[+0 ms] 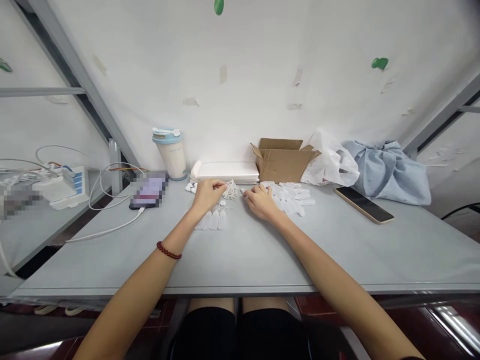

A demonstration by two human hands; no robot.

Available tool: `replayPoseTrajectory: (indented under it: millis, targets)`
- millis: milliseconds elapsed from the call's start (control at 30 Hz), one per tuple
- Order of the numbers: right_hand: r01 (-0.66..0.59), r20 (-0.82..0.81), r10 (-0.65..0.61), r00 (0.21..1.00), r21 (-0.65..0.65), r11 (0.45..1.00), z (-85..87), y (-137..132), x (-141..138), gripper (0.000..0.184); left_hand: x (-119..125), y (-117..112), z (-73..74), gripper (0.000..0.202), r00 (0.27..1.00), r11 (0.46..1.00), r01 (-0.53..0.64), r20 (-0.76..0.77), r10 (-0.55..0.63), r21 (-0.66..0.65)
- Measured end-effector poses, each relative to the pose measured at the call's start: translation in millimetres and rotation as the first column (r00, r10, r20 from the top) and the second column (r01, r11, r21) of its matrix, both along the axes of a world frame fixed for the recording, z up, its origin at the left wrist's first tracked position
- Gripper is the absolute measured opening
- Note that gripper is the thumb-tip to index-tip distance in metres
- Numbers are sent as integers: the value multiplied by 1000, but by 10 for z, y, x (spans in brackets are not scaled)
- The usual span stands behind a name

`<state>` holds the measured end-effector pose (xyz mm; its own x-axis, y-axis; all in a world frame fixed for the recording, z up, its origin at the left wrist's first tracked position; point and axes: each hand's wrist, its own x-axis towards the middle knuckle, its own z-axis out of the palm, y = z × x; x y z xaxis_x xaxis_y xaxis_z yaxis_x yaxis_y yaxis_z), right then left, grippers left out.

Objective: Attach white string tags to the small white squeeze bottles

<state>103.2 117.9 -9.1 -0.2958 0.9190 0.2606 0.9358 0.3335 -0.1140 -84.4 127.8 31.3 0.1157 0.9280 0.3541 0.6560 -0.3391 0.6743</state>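
Observation:
Both my arms reach forward over a grey table [262, 255]. My left hand [205, 196], with a red bead bracelet on the wrist, is closed in a pinch at a small tangle of white string [231, 190]. My right hand [260, 202] lies with fingers curled beside a pile of several small translucent plastic bottles [294, 197]; what its fingers hold is too small to make out. A short row of the same white bottles [214, 220] lies just under my left hand. Small white caps [190, 187] sit to the left of that hand.
At the back stand a blue-lidded cup [170, 153], a stack of white trays [225, 171], an open cardboard box [282, 160], a white plastic bag [330, 162] and a blue cloth bundle [390, 172]. A phone [363, 204] lies right, another phone [149, 191] on a cable left.

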Motion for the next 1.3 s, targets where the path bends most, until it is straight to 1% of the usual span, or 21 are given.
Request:
replayPoseTrajectory:
  millis: [67,133,233,300,333,400,500,800,1067,1300]
  targets:
    - [7,-145,-7,989,2,1000,36,-31,30,30,-19,-14,14,22,1000,1000,3,4,-3,-1]
    - [-1,-343,4,939,11,1000,87,-68,67,24,-31,-24,20,22,1000,1000,18,-19,-17,17]
    - [-14,-609,27,793,26,1000,160,-110,111,16,-35,-28,10,22,997,997,56,-55,-53,56]
    - [-15,-710,29,703,26,1000,184,-118,124,14,-31,-22,-7,23,994,993,86,-74,-81,76]
    - [-23,-736,32,676,22,999,187,-116,125,13,-28,-17,-16,23,992,992,99,-83,-92,82]
    - [-47,-753,43,657,16,999,180,-107,119,13,-22,-11,-31,23,990,990,111,-97,-102,92]
    - [-65,-744,53,667,12,998,161,-98,104,12,-14,-16,-35,22,990,989,110,-100,-101,95]
    - [-99,-721,70,690,2,995,171,-130,82,10,27,-61,-16,23,979,982,166,-135,-153,87]
    - [-109,-729,75,680,0,994,180,-155,70,10,4,-45,-43,24,981,983,144,-148,-127,113]
    - [-107,-724,83,684,13,994,188,-169,63,10,-1,-41,-54,24,978,983,108,-196,-78,148]
